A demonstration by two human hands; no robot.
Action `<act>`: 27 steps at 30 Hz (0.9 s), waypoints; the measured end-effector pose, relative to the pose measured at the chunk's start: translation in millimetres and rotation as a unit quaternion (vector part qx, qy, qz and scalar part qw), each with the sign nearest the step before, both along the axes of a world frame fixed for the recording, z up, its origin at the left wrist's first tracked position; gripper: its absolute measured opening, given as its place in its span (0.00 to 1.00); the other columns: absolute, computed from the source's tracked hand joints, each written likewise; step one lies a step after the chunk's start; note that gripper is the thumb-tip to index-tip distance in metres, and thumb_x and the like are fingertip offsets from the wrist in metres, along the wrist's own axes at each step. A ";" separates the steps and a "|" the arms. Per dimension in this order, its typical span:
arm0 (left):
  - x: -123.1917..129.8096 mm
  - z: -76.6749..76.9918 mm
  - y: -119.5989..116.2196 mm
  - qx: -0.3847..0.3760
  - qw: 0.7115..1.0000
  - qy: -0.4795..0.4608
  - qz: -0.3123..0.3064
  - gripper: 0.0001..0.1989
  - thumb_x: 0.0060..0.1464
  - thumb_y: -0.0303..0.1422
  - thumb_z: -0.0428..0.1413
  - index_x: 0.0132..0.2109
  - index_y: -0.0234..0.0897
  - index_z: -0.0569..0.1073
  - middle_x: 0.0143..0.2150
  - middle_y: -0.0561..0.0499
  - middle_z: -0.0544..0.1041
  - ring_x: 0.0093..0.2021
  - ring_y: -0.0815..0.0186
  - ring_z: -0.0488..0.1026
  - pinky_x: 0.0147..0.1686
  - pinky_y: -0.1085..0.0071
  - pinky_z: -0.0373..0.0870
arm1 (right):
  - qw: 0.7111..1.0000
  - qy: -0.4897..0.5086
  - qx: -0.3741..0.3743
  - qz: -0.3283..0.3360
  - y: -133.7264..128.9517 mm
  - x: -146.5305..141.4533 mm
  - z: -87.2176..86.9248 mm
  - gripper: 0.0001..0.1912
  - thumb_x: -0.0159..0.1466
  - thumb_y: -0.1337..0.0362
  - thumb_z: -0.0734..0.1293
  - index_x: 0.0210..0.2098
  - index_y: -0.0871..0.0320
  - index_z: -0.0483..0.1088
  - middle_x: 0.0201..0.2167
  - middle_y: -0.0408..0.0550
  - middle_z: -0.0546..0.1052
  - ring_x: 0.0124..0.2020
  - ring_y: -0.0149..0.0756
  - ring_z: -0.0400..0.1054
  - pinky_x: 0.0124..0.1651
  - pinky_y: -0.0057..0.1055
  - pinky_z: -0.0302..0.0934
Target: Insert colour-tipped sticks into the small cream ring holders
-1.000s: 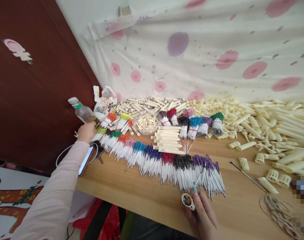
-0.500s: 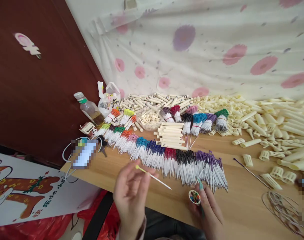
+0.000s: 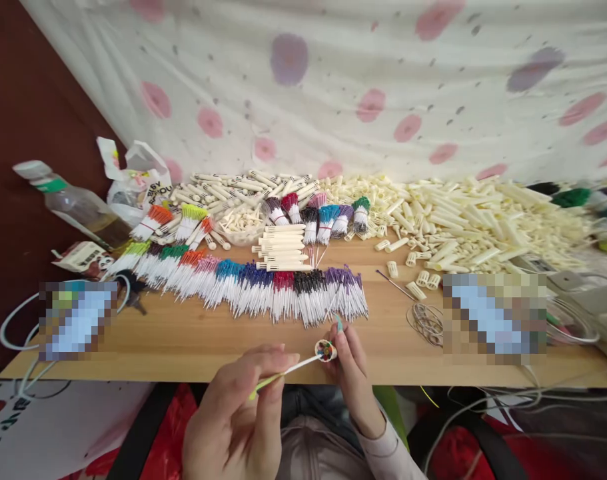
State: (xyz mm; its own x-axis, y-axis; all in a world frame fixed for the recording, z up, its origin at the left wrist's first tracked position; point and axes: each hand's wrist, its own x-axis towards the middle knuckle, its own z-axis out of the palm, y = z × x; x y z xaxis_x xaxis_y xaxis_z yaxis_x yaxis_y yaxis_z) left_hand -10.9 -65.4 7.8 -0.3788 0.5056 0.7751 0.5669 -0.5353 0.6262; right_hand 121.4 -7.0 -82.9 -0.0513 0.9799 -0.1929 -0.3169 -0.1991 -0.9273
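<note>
At your far left, the bottle [image 3: 78, 207] stands near the wooden table's [image 3: 193, 340] back corner. Next comes the row of colour-headed sticks [image 3: 256, 290], fanned across the table beyond your hands. Your left hand [image 3: 238, 410] is pinched narrow, thumb against fingers, holding a yellow-headed stick [image 3: 303, 364]. The yellow end lies within that pinch, and the white shaft juts out to the right, tilted slightly up, toward the cream tube [image 3: 317, 349]. The white tip meets the tube's mouth, though the view is too small to tell whether it sits inside or only at the rim. Coloured pieces fill that mouth, which faces you. Your right hand [image 3: 350, 363] closes around the tube's right side, with a teal piece [image 3: 338, 323] at the thumb. Farther right, a coiled cord [image 3: 426, 320] lies on the table.
</note>
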 end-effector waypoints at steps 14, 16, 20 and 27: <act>15.1 -7.5 14.6 0.025 0.997 -0.006 -0.077 0.31 0.54 0.11 0.59 0.60 0.43 0.75 0.44 0.52 0.84 0.40 0.66 0.83 0.40 0.70 0.85 | 0.999 -0.022 0.048 0.000 -9.2 13.8 2.0 0.24 0.66 0.39 0.67 0.32 0.53 0.67 0.28 0.39 0.63 0.27 0.32 0.54 0.28 0.28 0.52; 15.2 -8.8 16.3 0.007 0.995 0.013 -0.095 0.30 0.55 0.12 0.59 0.60 0.42 0.75 0.44 0.51 0.84 0.41 0.66 0.84 0.41 0.70 0.84 | 0.998 -0.023 0.050 -0.005 -9.7 15.2 1.8 0.23 0.66 0.39 0.67 0.31 0.53 0.66 0.27 0.38 0.62 0.26 0.31 0.53 0.27 0.28 0.51; 13.5 -17.7 19.6 -0.018 0.990 0.051 -0.127 0.30 0.55 0.12 0.59 0.61 0.41 0.73 0.46 0.49 0.84 0.45 0.64 0.83 0.44 0.68 0.84 | 0.998 -0.025 0.054 -0.007 -9.4 17.2 -1.5 0.23 0.67 0.39 0.66 0.31 0.52 0.64 0.27 0.38 0.61 0.26 0.31 0.53 0.28 0.29 0.52; 13.0 -25.9 25.0 -0.018 0.992 0.040 -0.119 0.29 0.55 0.13 0.60 0.60 0.39 0.74 0.47 0.49 0.84 0.45 0.64 0.83 0.45 0.70 0.83 | 0.997 -0.060 0.043 -0.016 -5.9 18.1 -7.7 0.22 0.66 0.39 0.66 0.33 0.51 0.67 0.27 0.38 0.62 0.26 0.33 0.55 0.29 0.30 0.55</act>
